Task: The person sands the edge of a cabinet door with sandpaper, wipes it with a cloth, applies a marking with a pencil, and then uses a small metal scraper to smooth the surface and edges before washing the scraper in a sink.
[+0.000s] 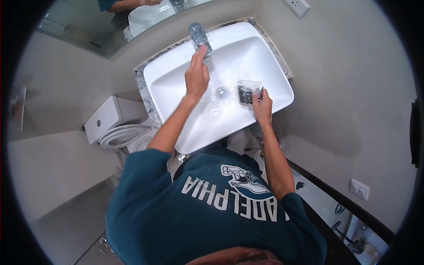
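My left hand (197,76) reaches over the far side of the white sink (176,73), its fingers stretched out to the base of the grey faucet (198,34). Its fingertips overlap the faucet, and I cannot tell if they press on it. Over the right half of the basin, my right hand (263,106) is closed on the edge of a small square-looking container (246,93), see-through at one end and dark at the other. Its exact kind is unclear. Wet, glinting splashes lie around the round drain (221,92).
A speckled stone counter (148,99) borders the sink. To the left stands a white toilet (115,119) with its lid raised. A mirror (88,26) hangs at the far left. On the right wall are a socket (298,6) and a switch plate (360,189).
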Demonstrator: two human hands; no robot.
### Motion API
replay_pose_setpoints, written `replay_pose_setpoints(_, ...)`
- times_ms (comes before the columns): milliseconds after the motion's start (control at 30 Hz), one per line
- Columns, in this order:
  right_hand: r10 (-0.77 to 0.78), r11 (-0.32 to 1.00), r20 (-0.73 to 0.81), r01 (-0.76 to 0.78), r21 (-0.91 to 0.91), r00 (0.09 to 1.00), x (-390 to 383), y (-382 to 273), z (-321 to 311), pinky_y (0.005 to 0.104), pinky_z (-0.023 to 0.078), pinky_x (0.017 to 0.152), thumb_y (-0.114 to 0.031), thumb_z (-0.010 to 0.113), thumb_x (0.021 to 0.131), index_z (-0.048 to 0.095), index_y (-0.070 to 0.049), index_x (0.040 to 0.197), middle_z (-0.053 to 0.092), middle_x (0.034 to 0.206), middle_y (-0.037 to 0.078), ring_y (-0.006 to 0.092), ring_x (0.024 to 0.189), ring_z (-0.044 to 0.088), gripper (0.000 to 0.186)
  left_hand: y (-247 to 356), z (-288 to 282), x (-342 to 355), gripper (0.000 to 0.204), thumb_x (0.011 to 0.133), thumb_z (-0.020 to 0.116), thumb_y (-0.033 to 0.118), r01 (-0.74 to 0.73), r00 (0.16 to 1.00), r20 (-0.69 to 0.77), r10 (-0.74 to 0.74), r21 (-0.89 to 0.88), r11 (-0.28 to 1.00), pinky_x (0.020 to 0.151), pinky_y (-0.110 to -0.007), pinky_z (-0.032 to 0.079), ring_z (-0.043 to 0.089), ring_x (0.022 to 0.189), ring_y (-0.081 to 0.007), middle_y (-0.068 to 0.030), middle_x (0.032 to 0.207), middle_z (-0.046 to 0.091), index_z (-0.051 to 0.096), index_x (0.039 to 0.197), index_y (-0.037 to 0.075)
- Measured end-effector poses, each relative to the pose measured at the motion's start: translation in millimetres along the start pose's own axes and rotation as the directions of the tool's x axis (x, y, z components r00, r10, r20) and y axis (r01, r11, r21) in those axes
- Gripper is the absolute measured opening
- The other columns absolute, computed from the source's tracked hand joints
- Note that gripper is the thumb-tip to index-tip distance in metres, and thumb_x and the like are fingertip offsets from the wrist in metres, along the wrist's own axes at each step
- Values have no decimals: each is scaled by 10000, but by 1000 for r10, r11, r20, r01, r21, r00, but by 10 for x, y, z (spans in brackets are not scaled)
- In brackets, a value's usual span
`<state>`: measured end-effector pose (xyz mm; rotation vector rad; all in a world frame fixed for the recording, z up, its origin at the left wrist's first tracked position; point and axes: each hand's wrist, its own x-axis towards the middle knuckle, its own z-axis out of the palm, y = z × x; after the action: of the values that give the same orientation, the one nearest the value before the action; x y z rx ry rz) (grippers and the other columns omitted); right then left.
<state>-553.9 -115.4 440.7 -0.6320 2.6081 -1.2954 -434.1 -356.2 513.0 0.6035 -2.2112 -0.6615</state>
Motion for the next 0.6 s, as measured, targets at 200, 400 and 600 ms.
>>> replay_pose_setpoints(200,74,795,198,-178,579,977,-30,-59,43,277,453,623,-183,714,952,496,-48,892,524,798,11,122,718,526,264,102,431,-979,328,991,668,273,835,546,597,-588,-326,444,603,-302,443,577,710,-167,-76,864,648,618,1219,42)
replay_pose_setpoints(400,-3,972,426,-97,214,905,407,-568,-447,327,500,689,-392,492,1052,638,-6,1175,572,927,100,171,787,565,431,-58,84,-1216,207,965,681,260,866,435,519,-736,-466,183,433,-229,287,383,499,-35,56,686,501,673,1030,64)
replay_pose_setpoints(600,-362,749,452,-34,661,815,654,-2175,-1697,219,505,565,-226,586,1039,521,71,1386,686,891,57,116,722,642,461,-376,-608,-1213,162,988,644,231,751,433,214,-875,-623,219,442,-228,299,419,507,-50,12,757,561,607,1011,76)
